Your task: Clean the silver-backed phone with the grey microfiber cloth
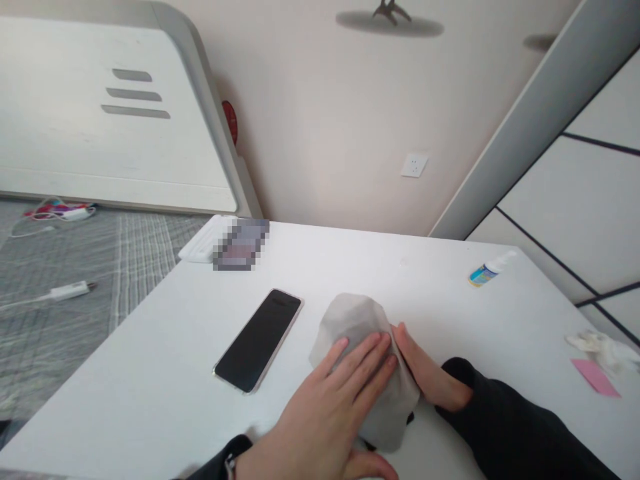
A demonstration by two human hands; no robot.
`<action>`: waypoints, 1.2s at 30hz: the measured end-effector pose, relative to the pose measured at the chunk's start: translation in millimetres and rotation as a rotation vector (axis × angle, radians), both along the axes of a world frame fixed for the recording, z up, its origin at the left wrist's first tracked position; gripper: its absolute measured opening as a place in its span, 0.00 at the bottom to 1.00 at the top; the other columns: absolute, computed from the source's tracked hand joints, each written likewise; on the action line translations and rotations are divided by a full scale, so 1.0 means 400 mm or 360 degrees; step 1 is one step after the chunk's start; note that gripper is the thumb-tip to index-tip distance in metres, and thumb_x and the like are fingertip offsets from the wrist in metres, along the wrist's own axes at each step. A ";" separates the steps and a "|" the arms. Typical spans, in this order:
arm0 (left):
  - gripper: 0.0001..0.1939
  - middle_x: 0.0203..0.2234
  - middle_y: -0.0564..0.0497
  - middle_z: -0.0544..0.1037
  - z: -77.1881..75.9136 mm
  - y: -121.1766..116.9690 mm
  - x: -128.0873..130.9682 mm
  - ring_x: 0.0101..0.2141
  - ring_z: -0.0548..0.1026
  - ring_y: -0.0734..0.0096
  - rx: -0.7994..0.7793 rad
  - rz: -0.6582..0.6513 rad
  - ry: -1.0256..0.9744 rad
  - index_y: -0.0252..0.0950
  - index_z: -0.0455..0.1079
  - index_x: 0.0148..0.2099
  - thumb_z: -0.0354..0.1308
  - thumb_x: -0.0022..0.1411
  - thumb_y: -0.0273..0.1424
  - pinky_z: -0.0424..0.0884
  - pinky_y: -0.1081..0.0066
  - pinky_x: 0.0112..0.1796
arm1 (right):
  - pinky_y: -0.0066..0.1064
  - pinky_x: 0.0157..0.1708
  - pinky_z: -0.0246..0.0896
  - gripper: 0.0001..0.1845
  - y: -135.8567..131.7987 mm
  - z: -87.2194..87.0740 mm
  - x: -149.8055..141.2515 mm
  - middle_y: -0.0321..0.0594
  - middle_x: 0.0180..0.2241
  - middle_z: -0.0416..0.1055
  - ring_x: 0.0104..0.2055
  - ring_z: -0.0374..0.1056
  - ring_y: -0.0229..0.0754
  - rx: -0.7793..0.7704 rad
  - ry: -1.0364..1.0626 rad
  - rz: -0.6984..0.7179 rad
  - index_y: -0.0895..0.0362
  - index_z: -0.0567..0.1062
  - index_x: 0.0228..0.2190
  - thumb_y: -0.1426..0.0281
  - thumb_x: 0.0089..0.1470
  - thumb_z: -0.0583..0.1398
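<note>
A grey cloth lies bunched on the white table, covering something dark that shows at its lower edge. My left hand rests flat on top of the cloth with fingers stretched out. My right hand sits against the cloth's right side, its fingers tucked under the fabric. A black smartphone lies face up just left of the cloth, not touched by either hand.
A small spray bottle lies at the table's far right. A pink slip and a crumpled white wipe sit at the right edge. A white keyboard-like item is at the back. A bed with chargers lies left.
</note>
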State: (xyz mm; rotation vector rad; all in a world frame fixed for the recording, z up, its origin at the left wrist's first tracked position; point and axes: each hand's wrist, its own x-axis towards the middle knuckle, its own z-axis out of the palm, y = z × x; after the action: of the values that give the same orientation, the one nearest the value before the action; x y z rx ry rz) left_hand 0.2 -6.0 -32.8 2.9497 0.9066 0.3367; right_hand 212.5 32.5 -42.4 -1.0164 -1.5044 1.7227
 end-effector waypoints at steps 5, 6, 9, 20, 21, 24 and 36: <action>0.49 0.75 0.52 0.50 0.018 0.033 -0.031 0.74 0.46 0.68 0.0136 -0.0101 0.0071 0.35 0.44 0.77 0.36 0.68 0.65 0.22 0.65 0.70 | 0.50 0.70 0.47 0.52 -0.001 0.002 -0.022 0.51 0.58 0.75 0.68 0.61 0.55 -0.0442 0.0397 0.0077 0.55 0.76 0.58 0.28 0.57 0.45; 0.48 0.75 0.50 0.52 0.024 0.043 -0.036 0.74 0.47 0.67 0.0177 -0.0073 0.0067 0.35 0.45 0.77 0.38 0.69 0.64 0.23 0.64 0.70 | 0.49 0.70 0.47 0.50 -0.002 0.008 -0.025 0.49 0.58 0.75 0.68 0.62 0.55 -0.0554 0.0523 0.0101 0.54 0.77 0.57 0.29 0.56 0.50; 0.45 0.74 0.47 0.55 0.043 0.069 -0.051 0.73 0.50 0.59 0.0263 0.0024 0.0044 0.33 0.51 0.75 0.43 0.71 0.60 0.25 0.61 0.70 | 0.47 0.69 0.47 0.43 -0.003 0.020 -0.029 0.45 0.56 0.77 0.67 0.63 0.53 -0.0724 0.0797 0.0098 0.52 0.79 0.54 0.32 0.55 0.57; 0.40 0.73 0.52 0.59 0.047 0.018 -0.064 0.73 0.51 0.67 0.0378 -0.0395 0.0121 0.34 0.55 0.74 0.38 0.74 0.57 0.34 0.63 0.72 | 0.32 0.35 0.67 0.42 0.007 0.008 -0.016 0.36 0.28 0.79 0.29 0.72 0.42 -0.0981 0.1033 0.0046 0.57 0.79 0.52 0.35 0.53 0.62; 0.39 0.72 0.52 0.61 0.050 0.026 -0.066 0.72 0.52 0.67 0.0413 -0.0405 0.0109 0.33 0.56 0.74 0.38 0.75 0.56 0.35 0.63 0.72 | 0.33 0.37 0.67 0.43 0.004 0.010 -0.017 0.37 0.29 0.79 0.31 0.73 0.43 -0.0983 0.1016 0.0062 0.57 0.78 0.52 0.35 0.52 0.63; 0.39 0.71 0.47 0.63 0.059 0.063 -0.079 0.71 0.57 0.60 0.0447 -0.0284 0.0033 0.33 0.58 0.72 0.41 0.74 0.57 0.40 0.59 0.72 | 0.37 0.45 0.67 0.44 -0.003 0.015 -0.026 0.42 0.36 0.80 0.39 0.75 0.48 -0.0969 0.0976 0.0074 0.58 0.77 0.55 0.35 0.51 0.65; 0.23 0.53 0.45 0.82 0.114 0.099 -0.062 0.57 0.75 0.60 0.0121 -0.0541 -0.0491 0.32 0.72 0.60 0.49 0.76 0.43 0.70 0.62 0.62 | 0.35 0.47 0.64 0.41 -0.009 -0.011 -0.028 0.29 0.28 0.68 0.29 0.64 0.38 -0.0998 0.1095 0.0115 0.56 0.76 0.50 0.36 0.49 0.67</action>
State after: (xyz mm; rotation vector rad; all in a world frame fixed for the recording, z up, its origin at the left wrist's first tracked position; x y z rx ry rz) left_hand -24.6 33.6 13.0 2.9251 0.3579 0.7903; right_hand 201.3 29.0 -46.9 -0.5300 -0.5789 2.3405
